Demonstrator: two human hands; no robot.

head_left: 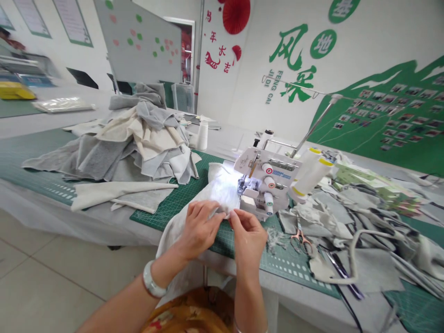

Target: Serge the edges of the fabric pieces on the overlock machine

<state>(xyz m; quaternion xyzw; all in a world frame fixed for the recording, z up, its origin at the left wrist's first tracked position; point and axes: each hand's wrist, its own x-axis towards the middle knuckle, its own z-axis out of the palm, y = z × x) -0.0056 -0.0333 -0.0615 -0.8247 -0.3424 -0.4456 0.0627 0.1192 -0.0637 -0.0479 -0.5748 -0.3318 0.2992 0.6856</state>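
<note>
A pale fabric piece (pixel 175 229) runs from the lit presser foot of a white overlock sewing machine (pixel 267 178) down over the table's front edge. My left hand (pixel 201 226) pinches the fabric's edge just in front of the machine, its thumb and fingertips on the cloth. Close beside it, my right hand (pixel 248 229) grips the same edge between thumb and index finger. The fingertips of both hands nearly meet. The machine's lamp washes out the cloth near the needle.
A heap of grey and cream fabric (pixel 138 138) lies left on the green cutting mat (pixel 152 217). Thread cones (pixel 308 173) stand behind the machine. To the right are scissors (pixel 301 238), tweezers (pixel 343 273) and fabric scraps (pixel 374 231). A white cone (pixel 202 134) stands further back.
</note>
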